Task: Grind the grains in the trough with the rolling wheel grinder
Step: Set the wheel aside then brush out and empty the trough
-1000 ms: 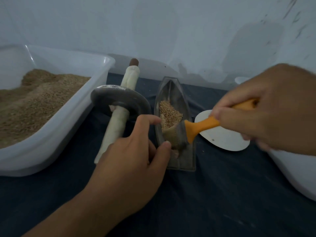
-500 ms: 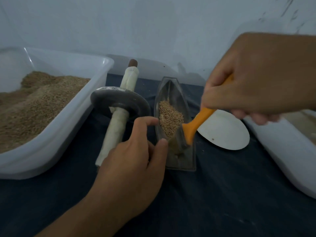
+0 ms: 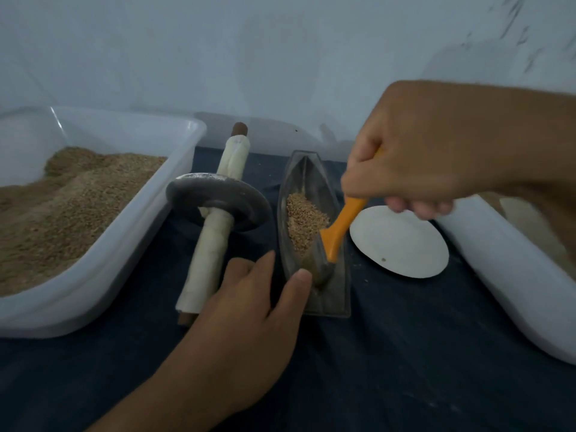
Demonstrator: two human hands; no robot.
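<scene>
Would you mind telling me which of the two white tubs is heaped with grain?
The white tub on the left, beside the wheel grinder; its brown grain pile shows plainly. The right tub shows mostly its white wall.

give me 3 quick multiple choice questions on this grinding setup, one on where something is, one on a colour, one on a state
1. Where does the rolling wheel grinder lie?
A. in the trough
B. on the cloth left of the trough
C. in the right tub

2. What colour is the scoop handle?
A. orange
B. green
C. black

3. What is the right hand doing?
A. resting flat
B. gripping the scoop handle
C. turning the grinder

Key: 1 B, it lies between the grain tub and the trough. 2 A, plainly orange. 3 B, fingers curl round the handle while the left hand steadies the trough.
</scene>
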